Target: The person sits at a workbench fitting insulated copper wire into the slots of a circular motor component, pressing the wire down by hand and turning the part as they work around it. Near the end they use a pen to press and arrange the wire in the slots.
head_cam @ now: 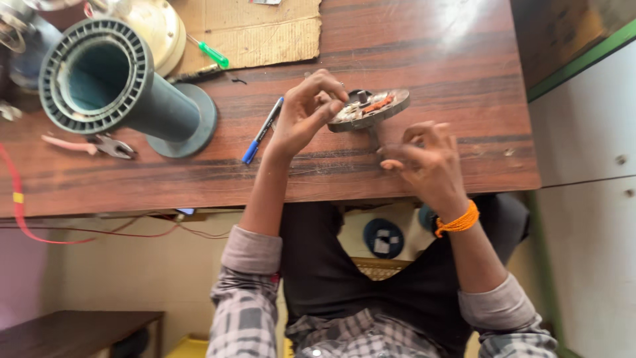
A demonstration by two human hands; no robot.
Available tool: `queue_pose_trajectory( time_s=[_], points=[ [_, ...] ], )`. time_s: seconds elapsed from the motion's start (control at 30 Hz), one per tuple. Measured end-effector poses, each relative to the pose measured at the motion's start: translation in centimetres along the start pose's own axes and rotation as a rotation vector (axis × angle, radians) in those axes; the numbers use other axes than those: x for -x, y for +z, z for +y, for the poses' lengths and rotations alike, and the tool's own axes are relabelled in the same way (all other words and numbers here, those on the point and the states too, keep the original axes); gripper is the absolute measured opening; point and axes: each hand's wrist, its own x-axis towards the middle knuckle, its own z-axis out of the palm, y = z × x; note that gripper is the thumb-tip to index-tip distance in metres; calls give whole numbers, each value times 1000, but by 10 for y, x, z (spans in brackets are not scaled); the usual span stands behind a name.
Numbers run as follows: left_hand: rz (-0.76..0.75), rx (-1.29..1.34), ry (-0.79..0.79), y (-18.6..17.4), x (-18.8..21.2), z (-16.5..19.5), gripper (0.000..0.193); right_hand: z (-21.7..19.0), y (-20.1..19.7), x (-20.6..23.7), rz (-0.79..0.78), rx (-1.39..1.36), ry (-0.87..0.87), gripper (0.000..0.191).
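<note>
A dark wooden table (pixel 411 40) with streaked grain fills the view, and a pale wall panel (pixel 583 126) with a green strip stands to its right. At far left a grey ribbed plastic cylinder (pixel 112 86) lies on its side, with pliers (pixel 109 146) below it and a green-handled screwdriver (pixel 211 52) beside a torn sheet of brown cardboard (pixel 255 30). A blue pen (pixel 262 131) lies just left of the left hand (pixel 306 113), which pinches the rim of a round metal disc (pixel 369 109), tilted above the table's middle. The right hand (pixel 427 156) curls just below it, perhaps gripping its stem; an orange thread band (pixel 457 222) circles that wrist.
</note>
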Motion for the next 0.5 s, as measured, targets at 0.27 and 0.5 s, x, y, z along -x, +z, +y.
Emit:
queue_pose_trajectory(
  time_s=[0.27, 0.5],
  points=[
    [88, -527, 207, 11, 12, 37, 39, 20, -9, 21, 316, -444, 445, 5],
    [-124, -821, 68, 41, -3, 38, 48, 25, -11, 26, 309, -416, 446, 5]
  ],
)
